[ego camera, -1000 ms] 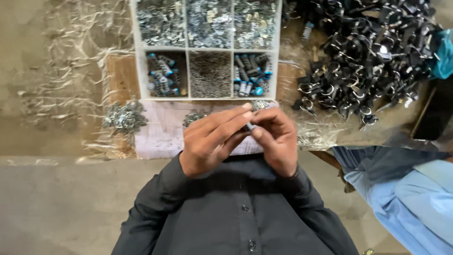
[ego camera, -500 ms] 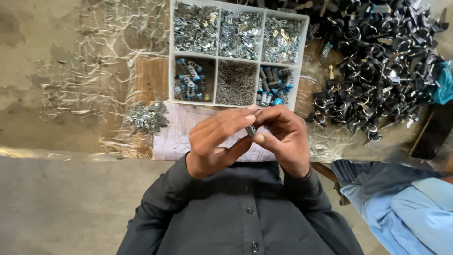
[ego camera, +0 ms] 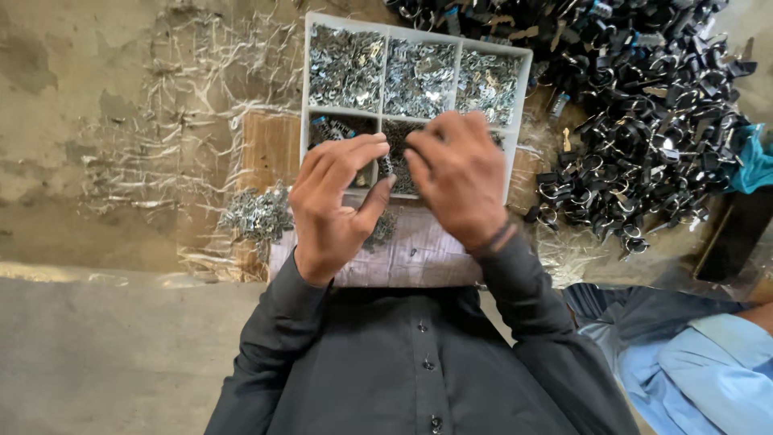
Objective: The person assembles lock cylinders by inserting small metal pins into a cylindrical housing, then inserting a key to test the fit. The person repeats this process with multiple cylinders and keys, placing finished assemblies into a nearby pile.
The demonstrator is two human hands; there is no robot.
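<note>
Hands meeting over the lower row of the white compartment tray (ego camera: 515,121) at the far edge of the table. Left hand (ego camera: 334,205) curling, thumb and fingertips pinching a small metal piece (ego camera: 388,165). Right hand (ego camera: 459,181) arching palm-down beside it, fingers bent; grip hidden, cannot tell. Seemingly fitting a small part. Calling next for steady fingertip alignment. Black clips (ego camera: 644,121) heaping toward the right corner; loose metal bits (ego camera: 258,213) lying left.

The tray (ego camera: 304,121) looks like matt white plastic, its compartments full of shiny metal clips (ego camera: 419,76). Glossy black clamps (ego camera: 644,105) lie heaped on crinkled clear plastic sheet (ego camera: 177,105). The floor (ego camera: 88,354) is rough concrete; the dark shirt (ego camera: 419,370) is matt cloth.
</note>
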